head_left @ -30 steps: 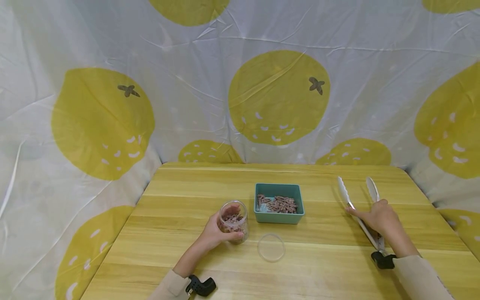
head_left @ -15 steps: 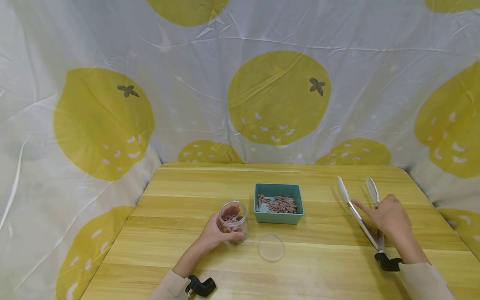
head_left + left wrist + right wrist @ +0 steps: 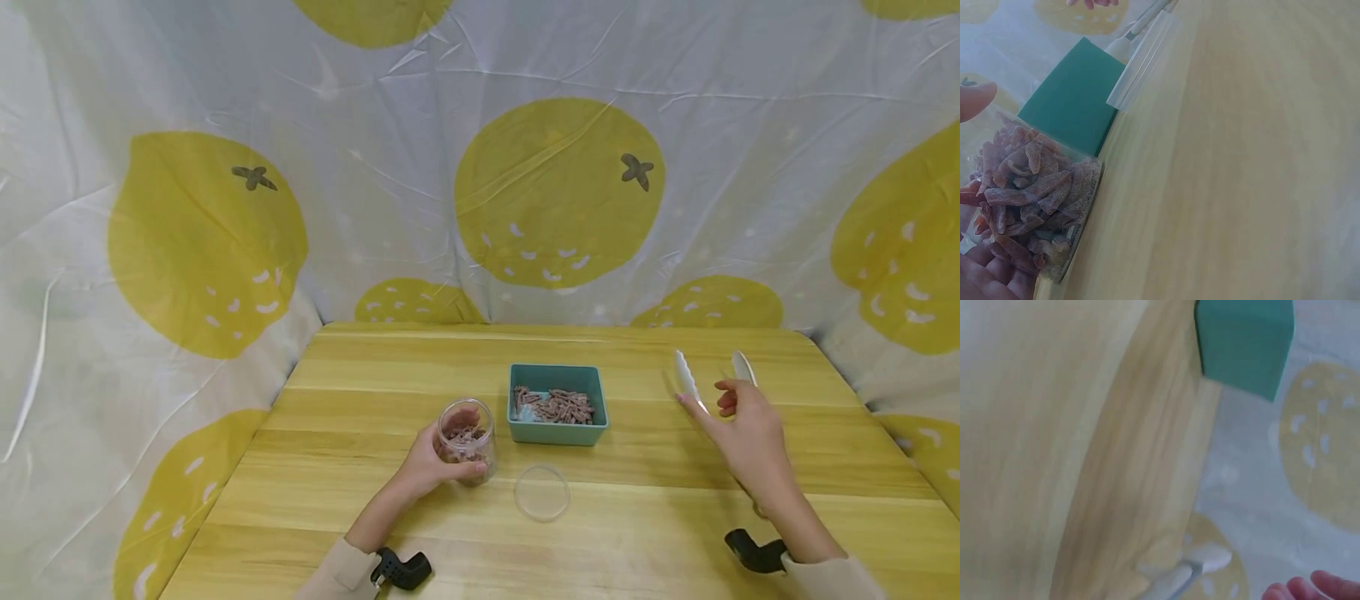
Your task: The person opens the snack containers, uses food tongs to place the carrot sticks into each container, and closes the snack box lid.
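Note:
My left hand (image 3: 423, 465) grips a clear open jar (image 3: 482, 457) standing on the table, thumb on the near side and fingers around the back. Reddish-brown dried strips (image 3: 1035, 187) partly fill it, as the left wrist view shows. Metal tongs with pale scalloped tips (image 3: 690, 379) lie spread apart on the right side of the table. Over them hovers my right hand (image 3: 750, 437), its fingers loosely bent and holding nothing; it hides most of the tongs' arms. In the right wrist view only the fingertips (image 3: 1319, 587) show, beside the tongs' tips (image 3: 1207, 557).
Behind and right of the jar sits a teal rectangular box (image 3: 558, 435) with more brown strips and a small whitish packet (image 3: 528, 412) inside. A clear round lid (image 3: 542, 493) lies flat in front of it. Fruit-printed cloth (image 3: 390, 200) hangs behind the wooden table (image 3: 337, 375).
My right hand has let go of the tongs and lifted above them, shifting slightly left and nearer the camera. The tongs stay put on the table. My left hand and the jar have not moved.

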The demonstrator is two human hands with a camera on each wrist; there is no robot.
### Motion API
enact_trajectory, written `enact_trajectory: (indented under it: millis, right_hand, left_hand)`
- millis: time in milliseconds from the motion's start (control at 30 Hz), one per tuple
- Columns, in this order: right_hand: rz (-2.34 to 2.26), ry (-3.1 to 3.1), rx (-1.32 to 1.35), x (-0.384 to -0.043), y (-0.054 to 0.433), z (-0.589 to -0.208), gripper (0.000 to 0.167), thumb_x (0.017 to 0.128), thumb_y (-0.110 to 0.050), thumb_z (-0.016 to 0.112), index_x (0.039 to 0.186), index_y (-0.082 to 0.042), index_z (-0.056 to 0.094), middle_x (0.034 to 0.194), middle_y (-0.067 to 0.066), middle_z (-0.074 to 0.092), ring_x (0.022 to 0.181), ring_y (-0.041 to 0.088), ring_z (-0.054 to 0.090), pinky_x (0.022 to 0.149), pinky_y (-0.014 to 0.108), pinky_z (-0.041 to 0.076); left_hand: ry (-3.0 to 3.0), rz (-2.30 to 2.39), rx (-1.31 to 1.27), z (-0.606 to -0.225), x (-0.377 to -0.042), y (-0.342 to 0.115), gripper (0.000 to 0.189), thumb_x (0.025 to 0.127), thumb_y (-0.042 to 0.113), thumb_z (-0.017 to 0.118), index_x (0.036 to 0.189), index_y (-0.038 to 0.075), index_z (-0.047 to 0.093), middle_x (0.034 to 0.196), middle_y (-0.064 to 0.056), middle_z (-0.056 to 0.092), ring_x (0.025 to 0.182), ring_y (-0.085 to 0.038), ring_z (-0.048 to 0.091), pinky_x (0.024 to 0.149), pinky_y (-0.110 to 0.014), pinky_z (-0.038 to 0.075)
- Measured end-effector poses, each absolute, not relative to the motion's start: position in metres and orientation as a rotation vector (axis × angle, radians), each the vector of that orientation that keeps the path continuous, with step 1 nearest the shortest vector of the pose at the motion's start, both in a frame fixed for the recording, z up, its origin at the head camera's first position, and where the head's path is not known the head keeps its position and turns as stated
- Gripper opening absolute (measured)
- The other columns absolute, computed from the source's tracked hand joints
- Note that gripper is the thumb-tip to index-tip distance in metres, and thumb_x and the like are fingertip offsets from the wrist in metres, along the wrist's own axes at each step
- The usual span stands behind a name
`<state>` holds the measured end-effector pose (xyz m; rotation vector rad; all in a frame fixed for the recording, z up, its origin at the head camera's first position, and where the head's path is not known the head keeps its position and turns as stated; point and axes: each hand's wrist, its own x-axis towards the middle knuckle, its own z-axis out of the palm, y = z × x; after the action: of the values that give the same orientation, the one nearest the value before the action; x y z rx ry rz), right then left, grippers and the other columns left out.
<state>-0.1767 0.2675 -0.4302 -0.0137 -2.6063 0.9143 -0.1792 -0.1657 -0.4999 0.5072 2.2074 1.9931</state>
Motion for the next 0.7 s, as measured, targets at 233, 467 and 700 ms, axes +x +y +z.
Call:
enact_trajectory:
  millis: [233,467,700]
  right_hand:
    - [1.032,-2.516,0.131,-0.16,0.229,-0.436,0.046,0.087,-0.032,0.08,0.111,0.003,0.063,0.093,0.01,0.063,0.081,0.023,0.06,0.065,0.014,0.05]
    - [1.242,-2.579,0.27,-0.142,0.187,-0.45,0.044,0.078,-0.031,0.087,0.108,-0.005,0.067,0.096,0.004,0.066,0.085,0.024,0.062,0.07,0.028,0.056]
    - [1.449,-2.655,0.491,-0.136,0.154,-0.463,0.055,0.07,-0.034,0.092,0.112,-0.008,0.069,0.109,0.006,0.067,0.095,0.029,0.063,0.08,0.036,0.057]
  left_hand:
    - [2.208,1.996,0.524,-0.501,-0.18,-0.166,0.075,0.074,0.004,0.088,0.14,0.007,0.052,0.137,-0.014,0.057,0.128,-0.031,0.051,0.105,-0.027,0.043]
    - [2.205,1.985,0.497,-0.501,-0.18,-0.166,0.076,0.074,0.006,0.088,0.141,0.007,0.051,0.137,-0.014,0.057,0.128,-0.03,0.051,0.105,-0.027,0.043]
    - [2.203,1.985,0.5,-0.502,-0.18,-0.166,0.076,0.075,0.007,0.088,0.141,0.006,0.051,0.137,-0.016,0.057,0.128,-0.03,0.051,0.104,-0.027,0.043]
